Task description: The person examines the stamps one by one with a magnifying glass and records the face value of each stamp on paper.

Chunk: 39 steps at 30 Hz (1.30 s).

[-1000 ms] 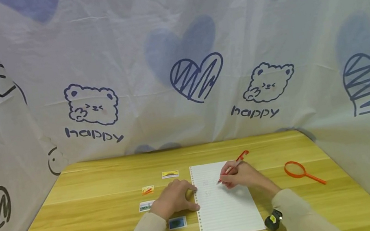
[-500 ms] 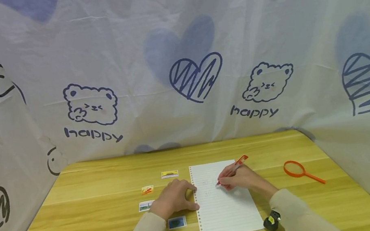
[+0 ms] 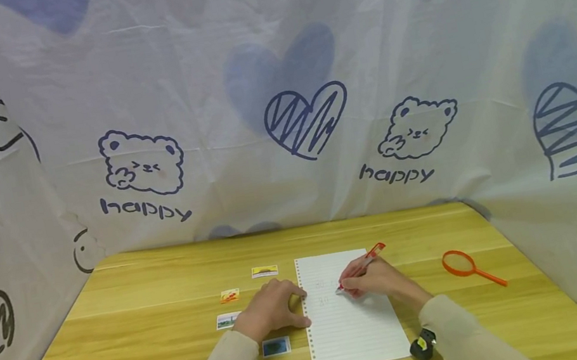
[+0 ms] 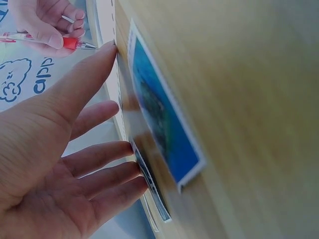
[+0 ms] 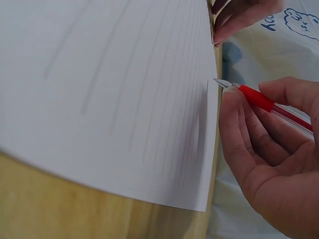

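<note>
A white lined sheet of paper (image 3: 359, 338) with punched holes down its left side lies on the table. My right hand (image 3: 371, 278) pinches a red-gripped clear pen (image 3: 376, 249), its tip at the sheet's upper part. In the right wrist view, thumb and fingers close round the pen's red grip (image 5: 256, 97). Faint pencil-grey figures (image 3: 324, 302) show left of the tip. My left hand (image 3: 269, 309), fingers spread and relaxed, touches the sheet's left edge with thumb and fingertip. Beside its thumb lies a blue stamp-like picture card (image 4: 164, 114).
More small picture cards lie left of the sheet: a yellow one (image 3: 265, 271), an orange one (image 3: 230, 296), and a green-and-white one (image 3: 226, 321) partly behind the left hand. An orange magnifying glass (image 3: 460, 263) lies to the right. A printed cloth (image 3: 229, 171) hangs behind the table.
My right hand has shifted slightly left and down with the pen, whose tip has moved a little down the sheet. The left hand stays at the sheet's edge.
</note>
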Motion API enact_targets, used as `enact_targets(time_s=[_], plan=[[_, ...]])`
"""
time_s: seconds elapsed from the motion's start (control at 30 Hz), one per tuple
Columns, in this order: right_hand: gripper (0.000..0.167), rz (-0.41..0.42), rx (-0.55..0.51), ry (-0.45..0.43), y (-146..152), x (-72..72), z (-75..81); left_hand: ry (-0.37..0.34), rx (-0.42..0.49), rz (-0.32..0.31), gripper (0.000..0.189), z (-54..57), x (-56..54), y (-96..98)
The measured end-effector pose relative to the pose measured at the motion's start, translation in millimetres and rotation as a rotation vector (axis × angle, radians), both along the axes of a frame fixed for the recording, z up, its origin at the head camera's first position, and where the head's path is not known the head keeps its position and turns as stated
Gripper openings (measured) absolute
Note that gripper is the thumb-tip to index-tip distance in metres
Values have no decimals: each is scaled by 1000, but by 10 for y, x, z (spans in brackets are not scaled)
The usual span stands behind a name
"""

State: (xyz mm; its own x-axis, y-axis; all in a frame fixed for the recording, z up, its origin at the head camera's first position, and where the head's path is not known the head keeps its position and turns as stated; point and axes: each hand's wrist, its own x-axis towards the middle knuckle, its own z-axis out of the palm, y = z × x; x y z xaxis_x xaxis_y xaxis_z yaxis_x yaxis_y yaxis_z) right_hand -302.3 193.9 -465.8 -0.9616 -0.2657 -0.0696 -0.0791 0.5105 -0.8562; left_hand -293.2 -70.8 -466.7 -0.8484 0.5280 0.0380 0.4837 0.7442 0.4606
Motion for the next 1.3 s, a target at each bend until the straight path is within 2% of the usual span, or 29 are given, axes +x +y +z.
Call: enact_targets(time_s=[0.23,0.5,0.83,1.1,1.3], plan=[[16,21,-26,16,6,-19,-42,-1,-1,-3,52,-2,-5,2],[14,15,6,21,-3,-20,-36,0,-5,2,52,-8,-4,6],[16,51,23,-26,19,19,-16,6,-6,10,52,14,13,9],[13,-19,12,-21,51,24,-12,-3,-9,12,53,8,20,10],[15,24,-11,-21,64,21,-28,9,-9,9,52,17,13,8]])
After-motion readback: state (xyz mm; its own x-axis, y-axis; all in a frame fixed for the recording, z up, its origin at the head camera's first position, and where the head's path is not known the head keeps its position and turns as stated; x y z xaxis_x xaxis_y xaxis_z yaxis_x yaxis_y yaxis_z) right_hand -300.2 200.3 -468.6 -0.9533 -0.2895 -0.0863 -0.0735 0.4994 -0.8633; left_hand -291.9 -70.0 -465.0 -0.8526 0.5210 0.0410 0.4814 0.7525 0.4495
